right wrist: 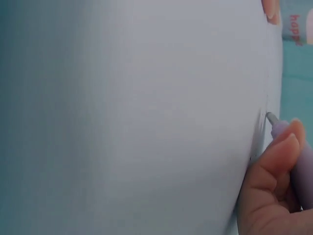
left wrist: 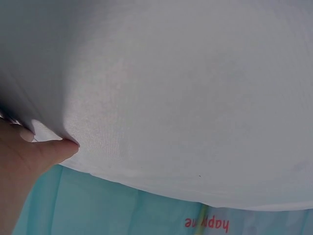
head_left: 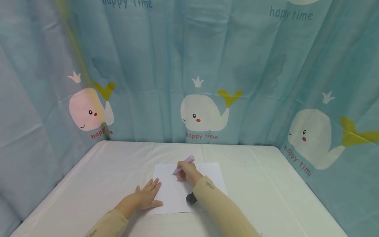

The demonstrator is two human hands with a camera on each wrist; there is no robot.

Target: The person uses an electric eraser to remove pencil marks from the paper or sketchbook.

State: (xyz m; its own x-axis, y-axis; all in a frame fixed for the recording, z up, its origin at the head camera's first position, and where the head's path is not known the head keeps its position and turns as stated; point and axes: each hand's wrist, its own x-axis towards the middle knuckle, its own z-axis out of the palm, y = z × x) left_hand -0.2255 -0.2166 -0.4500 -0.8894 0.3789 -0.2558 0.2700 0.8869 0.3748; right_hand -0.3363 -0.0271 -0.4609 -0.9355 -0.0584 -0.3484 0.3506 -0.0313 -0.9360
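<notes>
A sheet of white paper [head_left: 174, 194] lies on the table. My right hand [head_left: 187, 171] pinches a thick light purple pen [head_left: 189, 158], tilted with its upper end to the right. The pen's narrow tip meets the paper at the upper left, beside a short faint line. In the right wrist view the purple barrel [right wrist: 304, 171] runs between thumb and fingers, and the tip looks grey. My left hand [head_left: 145, 196] rests with fingers spread on the sheet's left edge. In the left wrist view only part of the left hand [left wrist: 29, 152] shows.
A white cloth covers the table [head_left: 254, 184]. Behind it and at both sides hangs a blue curtain [head_left: 154, 108] printed with whales and lettering. A black round device [head_left: 191, 198] sits at the right wrist, above the paper.
</notes>
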